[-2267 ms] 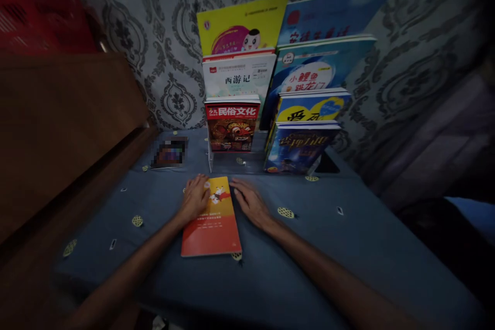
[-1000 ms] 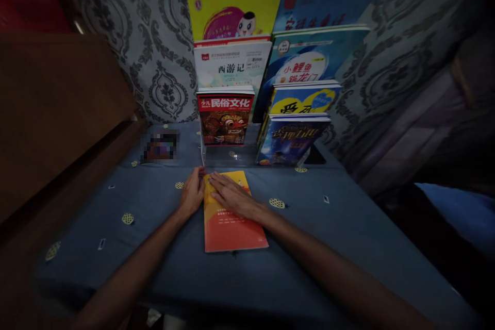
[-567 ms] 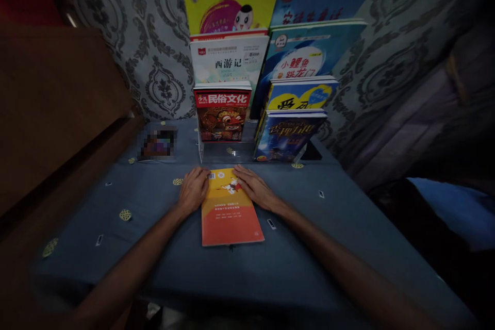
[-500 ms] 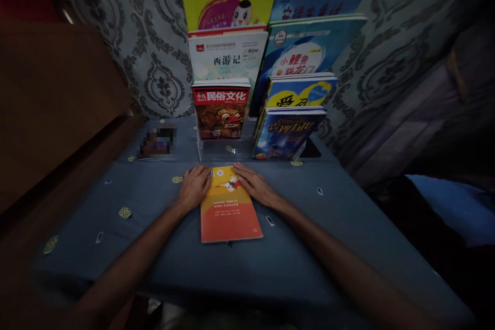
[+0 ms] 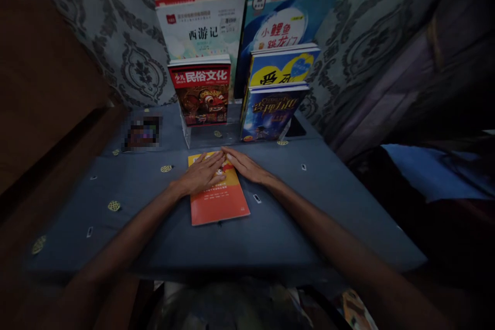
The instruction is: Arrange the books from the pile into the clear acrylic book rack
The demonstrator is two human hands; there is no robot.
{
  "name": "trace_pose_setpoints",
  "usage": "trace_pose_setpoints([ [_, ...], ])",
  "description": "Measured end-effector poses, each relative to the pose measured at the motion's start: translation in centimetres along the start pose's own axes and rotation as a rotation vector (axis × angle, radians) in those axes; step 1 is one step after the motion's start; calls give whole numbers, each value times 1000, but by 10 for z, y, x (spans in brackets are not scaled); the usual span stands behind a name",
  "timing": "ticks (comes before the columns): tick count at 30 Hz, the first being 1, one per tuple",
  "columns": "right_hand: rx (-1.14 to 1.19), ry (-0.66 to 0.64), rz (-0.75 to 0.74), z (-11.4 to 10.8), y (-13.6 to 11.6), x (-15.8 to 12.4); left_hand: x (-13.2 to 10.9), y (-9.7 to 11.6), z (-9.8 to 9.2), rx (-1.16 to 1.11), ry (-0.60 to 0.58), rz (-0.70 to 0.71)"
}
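An orange and yellow book lies flat on the table before me, its printed cover up. My left hand rests flat across the upper left of that cover, fingers stretched toward the far right corner. Along the book's upper right edge lies my right hand, its fingers extended and their tips on the cover near the left fingertips. Neither hand is wrapped round anything. Part of the cover's picture is hidden under the fingers.
Behind the book, a clear stand holds several upright books, among them a red one and a dark blue one. A dark flat object lies behind the stand's right side. The table has a blue-grey cloth; patterned fabric hangs behind.
My left hand has slid from the book's left edge onto its cover, toward the right hand. The right hand stays at the upper right edge. The view has shifted, tilting lower.
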State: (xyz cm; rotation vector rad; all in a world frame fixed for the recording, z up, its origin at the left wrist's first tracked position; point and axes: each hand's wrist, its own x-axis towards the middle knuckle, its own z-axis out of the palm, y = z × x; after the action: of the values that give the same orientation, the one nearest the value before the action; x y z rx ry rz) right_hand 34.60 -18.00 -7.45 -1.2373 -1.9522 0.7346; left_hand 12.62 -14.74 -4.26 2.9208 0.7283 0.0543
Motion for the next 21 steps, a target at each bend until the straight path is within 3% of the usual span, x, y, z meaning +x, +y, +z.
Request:
trace_pose_setpoints([
  [9, -7, 1, -11, 0, 2, 1, -5, 17, 1, -33, -51, 167],
  [21, -146, -25, -32, 2, -5, -1, -32, 50, -7, -163, -108, 343],
])
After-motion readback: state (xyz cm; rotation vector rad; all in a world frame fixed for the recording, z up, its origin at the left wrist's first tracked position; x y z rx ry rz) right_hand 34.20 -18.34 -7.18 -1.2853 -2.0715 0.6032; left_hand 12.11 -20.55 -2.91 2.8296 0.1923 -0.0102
